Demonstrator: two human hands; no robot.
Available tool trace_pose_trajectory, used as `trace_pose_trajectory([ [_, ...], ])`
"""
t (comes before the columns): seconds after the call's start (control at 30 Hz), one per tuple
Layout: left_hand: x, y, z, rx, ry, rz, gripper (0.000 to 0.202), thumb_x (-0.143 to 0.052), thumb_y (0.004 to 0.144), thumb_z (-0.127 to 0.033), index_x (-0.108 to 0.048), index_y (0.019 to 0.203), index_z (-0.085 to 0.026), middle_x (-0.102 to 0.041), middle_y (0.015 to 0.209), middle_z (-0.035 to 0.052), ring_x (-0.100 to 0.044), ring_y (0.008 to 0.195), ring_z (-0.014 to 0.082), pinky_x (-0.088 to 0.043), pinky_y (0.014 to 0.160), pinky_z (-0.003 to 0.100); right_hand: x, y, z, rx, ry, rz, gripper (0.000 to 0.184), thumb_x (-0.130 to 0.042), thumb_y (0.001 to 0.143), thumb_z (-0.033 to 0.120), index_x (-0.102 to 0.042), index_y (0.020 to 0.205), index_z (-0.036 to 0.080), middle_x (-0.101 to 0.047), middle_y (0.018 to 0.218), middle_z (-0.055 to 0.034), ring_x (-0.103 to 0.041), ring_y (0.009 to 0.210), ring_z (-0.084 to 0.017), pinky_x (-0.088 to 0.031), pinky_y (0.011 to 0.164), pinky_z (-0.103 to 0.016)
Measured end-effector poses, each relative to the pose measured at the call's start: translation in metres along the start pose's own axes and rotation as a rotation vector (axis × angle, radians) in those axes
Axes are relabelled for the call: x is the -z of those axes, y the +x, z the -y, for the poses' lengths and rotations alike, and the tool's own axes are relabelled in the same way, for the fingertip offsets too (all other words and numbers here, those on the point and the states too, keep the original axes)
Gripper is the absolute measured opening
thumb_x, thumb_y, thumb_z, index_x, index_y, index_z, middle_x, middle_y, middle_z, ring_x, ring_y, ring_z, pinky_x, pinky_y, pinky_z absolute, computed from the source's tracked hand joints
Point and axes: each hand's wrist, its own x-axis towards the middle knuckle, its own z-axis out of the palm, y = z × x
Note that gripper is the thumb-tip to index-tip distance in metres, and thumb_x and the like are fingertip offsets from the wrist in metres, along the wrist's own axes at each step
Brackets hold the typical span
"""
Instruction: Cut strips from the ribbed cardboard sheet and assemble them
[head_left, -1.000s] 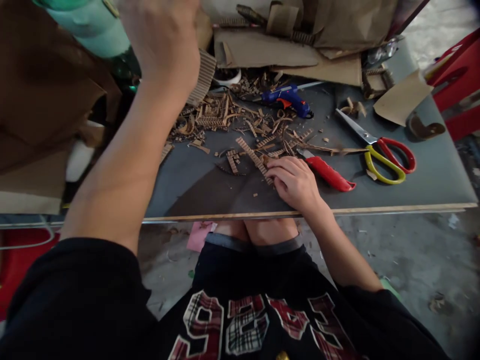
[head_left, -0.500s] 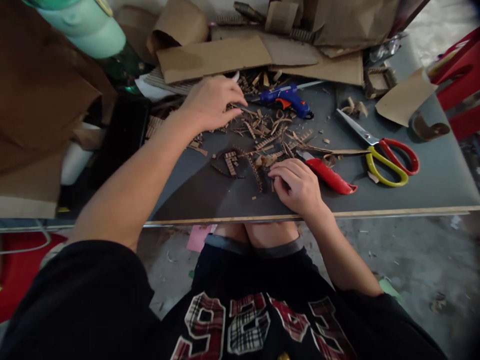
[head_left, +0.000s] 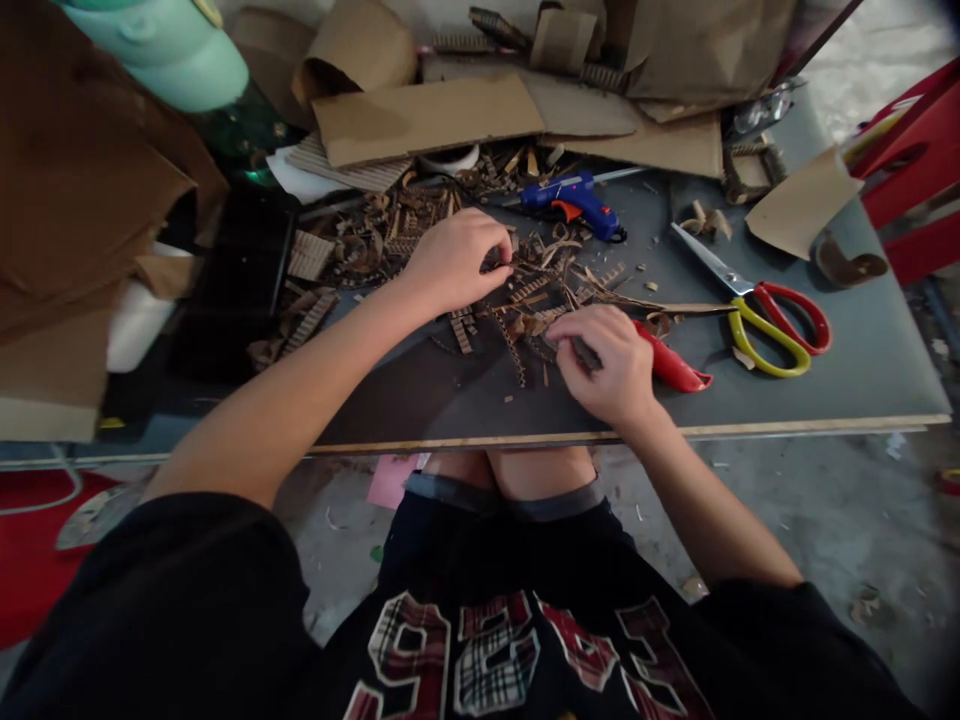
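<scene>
Cardboard scraps point(head_left: 525, 285), corrugated strips and offcuts, piled mid-worktop and spreading toward the far-left corner. Both hands are in the pile. Left hand point(head_left: 454, 258) curled, fingertips pinched on a small dark piece at the pile's centre; can't tell what the piece is. Right hand point(head_left: 604, 360) closed around a small dark object nearer the front edge, knuckles up; the object is mostly hidden, so no ID. Hands near each other but apart.

Red-handled knife point(head_left: 671, 368) lies just beside the right hand, its handle partly under the fingers' far side. Scissors point(head_left: 757, 305) with red and yellow handles sit further toward the right edge, blades pointing to the far side. Blue glue gun point(head_left: 574, 198) lies beyond the pile, toward the far edge. Flat cardboard sheets point(head_left: 427, 115) stacked along the far edge, one loose piece at the far-right corner. Grey worktop point(head_left: 847, 385) has a pale wooden front edge. Mint-green cap point(head_left: 176, 50) at the far-left corner, above brown board.
</scene>
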Motion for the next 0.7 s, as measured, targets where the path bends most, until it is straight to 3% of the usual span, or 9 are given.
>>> trace_pose_trajectory([
  [0.07, 0.004, -0.006, -0.005, -0.019, -0.042, -0.048, 0.011, -0.066, 0.091, -0.017, -0.072, 0.099, -0.022, -0.076, 0.113, 0.0081, -0.068, 0.118, 0.0307, -0.053, 0.107, 0.048, 0.003, 0.020, -0.005, -0.079, -0.027, 0.008, 0.019, -0.059, 0.095, 0.013, -0.074, 0.103, 0.021, -0.081, 0.099, -0.0051, -0.075, 0.095, -0.022, -0.059, 0.090, -0.039],
  [0.17, 0.005, -0.016, -0.011, -0.067, -0.067, -0.092, 0.019, -0.064, 0.087, -0.010, -0.071, 0.100, -0.021, -0.075, 0.118, 0.0078, -0.068, 0.121, 0.0300, -0.052, 0.110, 0.048, -0.002, 0.055, -0.017, -0.149, -0.098, 0.173, 0.031, -0.065, 0.094, 0.021, -0.075, 0.123, 0.021, -0.081, 0.111, -0.0074, -0.073, 0.104, -0.025, -0.056, 0.093, -0.041],
  [0.27, 0.000, -0.024, -0.013, -0.059, -0.037, -0.108, 0.021, -0.063, 0.086, -0.009, -0.072, 0.102, -0.019, -0.076, 0.109, 0.0076, -0.070, 0.116, 0.0308, -0.056, 0.104, 0.047, -0.014, 0.078, -0.024, -0.147, -0.162, 0.424, 0.021, -0.065, 0.095, 0.026, -0.081, 0.108, 0.021, -0.081, 0.100, -0.0078, -0.072, 0.099, -0.027, -0.053, 0.090, -0.040],
  [0.37, -0.005, -0.032, -0.013, -0.028, 0.004, -0.145, 0.017, -0.064, 0.091, -0.014, -0.074, 0.104, -0.018, -0.077, 0.104, 0.0077, -0.072, 0.109, 0.0305, -0.058, 0.096, 0.045, -0.025, 0.083, -0.022, -0.184, -0.225, 0.539, 0.023, -0.063, 0.096, 0.032, -0.083, 0.098, 0.019, -0.081, 0.096, -0.0102, -0.071, 0.096, -0.028, -0.051, 0.088, -0.040],
  [0.53, -0.005, -0.038, -0.011, 0.002, -0.108, -0.253, 0.016, -0.068, 0.098, -0.022, -0.080, 0.108, -0.021, -0.082, 0.103, 0.0042, -0.076, 0.103, 0.0256, -0.059, 0.096, 0.041, -0.031, 0.080, -0.022, -0.239, -0.097, 0.464, 0.027, -0.060, 0.099, 0.026, -0.084, 0.106, 0.018, -0.081, 0.097, -0.0092, -0.072, 0.092, -0.025, -0.050, 0.086, -0.037],
  [0.63, -0.002, -0.038, -0.003, 0.097, -0.242, -0.387, 0.023, -0.063, 0.105, -0.029, -0.082, 0.116, -0.024, -0.084, 0.109, 0.0047, -0.078, 0.101, 0.0230, -0.061, 0.096, 0.038, -0.036, 0.084, -0.033, -0.327, 0.204, 0.326, 0.024, -0.060, 0.102, 0.029, -0.081, 0.099, 0.018, -0.079, 0.087, -0.0052, -0.069, 0.077, -0.017, -0.052, 0.079, -0.031],
  [0.7, 0.000, -0.038, 0.003, 0.140, -0.249, -0.456, 0.029, -0.058, 0.106, -0.030, -0.080, 0.125, -0.025, -0.082, 0.120, 0.0068, -0.077, 0.113, 0.0243, -0.060, 0.099, 0.039, -0.041, 0.085, -0.041, -0.409, 0.446, 0.278, 0.028, -0.063, 0.103, 0.039, -0.078, 0.095, 0.018, -0.075, 0.081, -0.0031, -0.063, 0.065, -0.011, -0.052, 0.068, -0.027],
])
